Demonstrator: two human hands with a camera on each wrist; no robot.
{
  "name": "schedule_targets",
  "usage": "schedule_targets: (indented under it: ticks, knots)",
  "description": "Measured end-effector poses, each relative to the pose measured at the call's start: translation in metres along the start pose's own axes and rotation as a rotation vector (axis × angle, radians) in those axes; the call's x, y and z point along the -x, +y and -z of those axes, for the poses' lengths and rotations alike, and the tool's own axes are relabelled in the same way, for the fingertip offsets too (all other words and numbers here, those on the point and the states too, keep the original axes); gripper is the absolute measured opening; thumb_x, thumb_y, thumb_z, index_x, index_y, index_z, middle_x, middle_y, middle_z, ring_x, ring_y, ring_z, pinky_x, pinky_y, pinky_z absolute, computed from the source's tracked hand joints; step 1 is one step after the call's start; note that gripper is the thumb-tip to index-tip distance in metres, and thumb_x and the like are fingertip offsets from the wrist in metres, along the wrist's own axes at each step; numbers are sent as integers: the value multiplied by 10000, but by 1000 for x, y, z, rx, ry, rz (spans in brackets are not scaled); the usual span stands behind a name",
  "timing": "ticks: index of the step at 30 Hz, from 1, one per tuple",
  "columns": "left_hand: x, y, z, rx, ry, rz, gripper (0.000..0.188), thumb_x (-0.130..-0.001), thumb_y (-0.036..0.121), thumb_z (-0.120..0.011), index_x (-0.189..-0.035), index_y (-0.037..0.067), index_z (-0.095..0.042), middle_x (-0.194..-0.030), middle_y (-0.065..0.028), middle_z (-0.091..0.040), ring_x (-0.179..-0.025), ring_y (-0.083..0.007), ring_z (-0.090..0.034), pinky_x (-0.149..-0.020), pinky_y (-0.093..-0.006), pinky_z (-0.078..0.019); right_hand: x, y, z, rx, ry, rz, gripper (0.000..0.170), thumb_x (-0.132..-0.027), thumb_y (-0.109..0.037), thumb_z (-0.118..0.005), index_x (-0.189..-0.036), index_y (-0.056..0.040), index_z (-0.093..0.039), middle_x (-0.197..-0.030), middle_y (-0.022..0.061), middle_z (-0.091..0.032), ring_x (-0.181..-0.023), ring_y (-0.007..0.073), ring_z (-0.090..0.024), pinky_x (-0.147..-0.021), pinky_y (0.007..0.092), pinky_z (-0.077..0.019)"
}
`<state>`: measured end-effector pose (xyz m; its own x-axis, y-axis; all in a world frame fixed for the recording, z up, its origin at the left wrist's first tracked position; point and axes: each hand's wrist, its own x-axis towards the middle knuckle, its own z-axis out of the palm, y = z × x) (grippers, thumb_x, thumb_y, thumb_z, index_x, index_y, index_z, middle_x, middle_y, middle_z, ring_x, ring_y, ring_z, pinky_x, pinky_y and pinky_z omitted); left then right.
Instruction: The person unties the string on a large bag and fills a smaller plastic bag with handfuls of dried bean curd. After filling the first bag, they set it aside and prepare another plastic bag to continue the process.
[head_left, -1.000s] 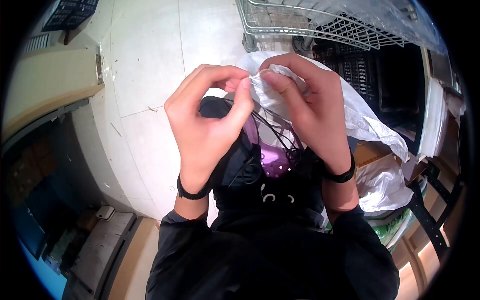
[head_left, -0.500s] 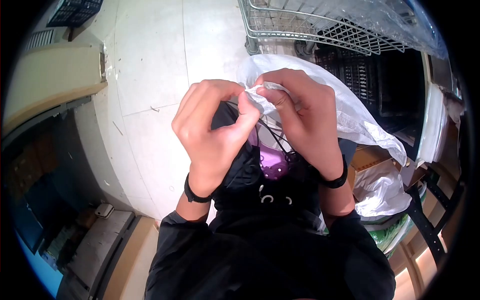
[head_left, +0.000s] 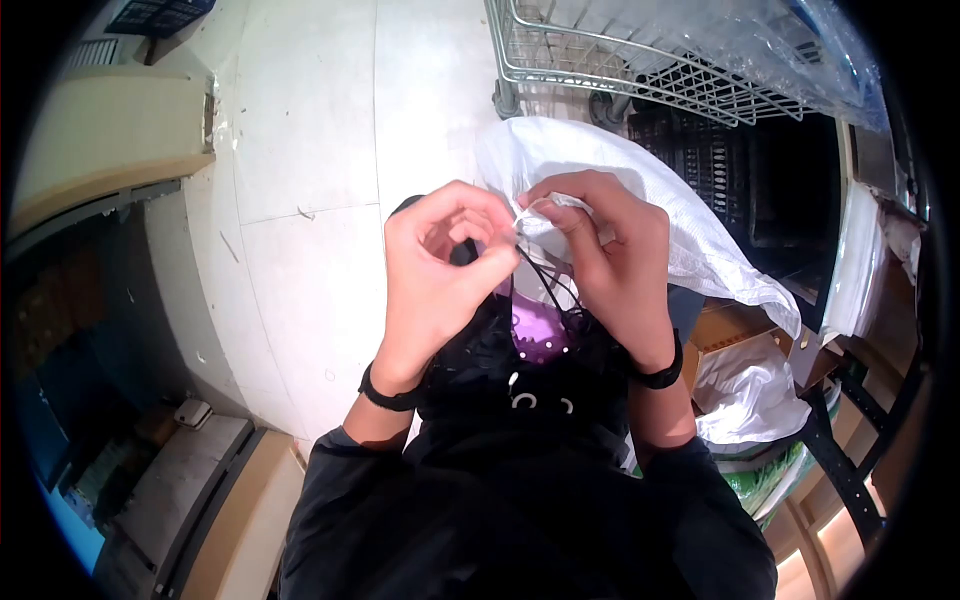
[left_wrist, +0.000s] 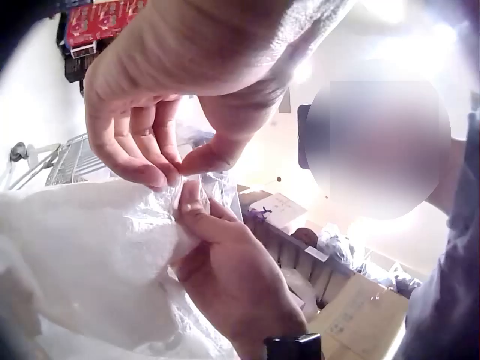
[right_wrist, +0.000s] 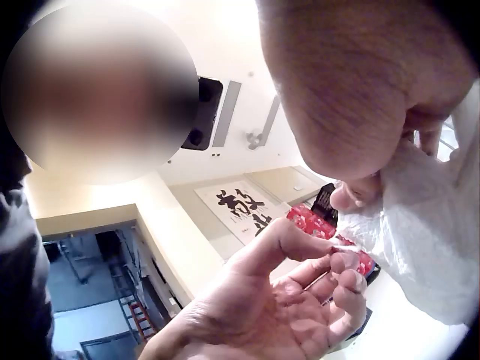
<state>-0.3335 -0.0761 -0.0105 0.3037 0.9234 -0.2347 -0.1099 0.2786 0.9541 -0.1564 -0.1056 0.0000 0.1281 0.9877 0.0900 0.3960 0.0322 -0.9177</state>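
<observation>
l hand & r hand – both pinching white bag edge, fingertips v close

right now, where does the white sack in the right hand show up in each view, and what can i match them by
Head: the white sack spreads from upper centre toward the right.
Left wrist: the white sack fills much of the lower left.
Right wrist: the white sack is at the right side.
Shared landmark: the right hand, at the sack's edge in all three.
</observation>
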Motion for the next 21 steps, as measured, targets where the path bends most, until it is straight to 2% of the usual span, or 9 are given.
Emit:
schedule_targets:
  ticks: [2,5,6,7,8,12,15,21]
  knots:
    - [4,-6,0,107,-30,28,132,-826,-118,-671,-938,-50,-683,-902,-43,-701,-801,-72,-657,-761,-220,-518,2,1,2,-10,-1,-2,113,-874,34,-708,-972,-8,-743,-889,125,-740,-814,319,-674,-728,379,-521]
    - [4,-4,-1,83,-32,21,144,-833,-125,-678,-954,-48,-677,-924,-51,-702,-820,-79,-667,-774,-225,-528,4,-3,4,-1,-4,-15,141,-867,44,-708,-992,-12,-742,-895,121,-743,-818,313,-674,-729,377,-522]
    - [4,-2,0,18,-68,14,87,-890,-68,-669,-976,-56,-674,-951,-72,-708,-837,-102,-680,-801,-250,-543,3,-5,4,20,-4,-20,156,-864,49,-708,-1003,-14,-741,-893,119,-743,-819,309,-674,-730,375,-522]
    - [3,-3,1,19,-68,12,87,-890,-68,-669,-976,-56,-674,-951,-72,-708,-837,-102,-680,-801,-250,-543,4,-5,5,20,-5,-17,156,-864,49,-708,-1003,-14,-741,-893,119,-743,-819,309,-674,-730,375,-522]
    - [2,-5,2,112,-80,52,68,-925,-34,-647,-981,-58,-678,-946,-82,-714,-834,-114,-682,-803,-261,-545,4,-4,6,32,-4,0,167,-862,55,-706,-1009,-16,-741,-901,120,-743,-828,311,-673,-737,379,-524]
    - [1,-7,0,252,-96,139,153,-999,34,-577,-1008,-60,-697,-918,-107,-734,-824,-149,-688,-797,-289,-548,9,4,5,66,-15,112,197,-848,71,-696,-1016,-20,-740,-923,130,-736,-861,328,-670,-765,393,-531]
    - [-1,-10,-1,273,-107,197,148,-987,8,-581,-1020,-54,-711,-888,-104,-742,-817,-146,-690,-780,-283,-542,9,5,10,115,-60,168,226,-832,83,-688,-1025,-22,-738,-930,135,-730,-881,340,-667,-785,401,-532]
    - [2,-17,0,287,-131,191,151,-975,-9,-576,-1020,-47,-715,-886,-97,-745,-823,-134,-694,-779,-280,-543,10,6,12,109,-80,172,233,-827,87,-682,-1026,-23,-736,-918,123,-727,-863,337,-665,-777,397,-527]
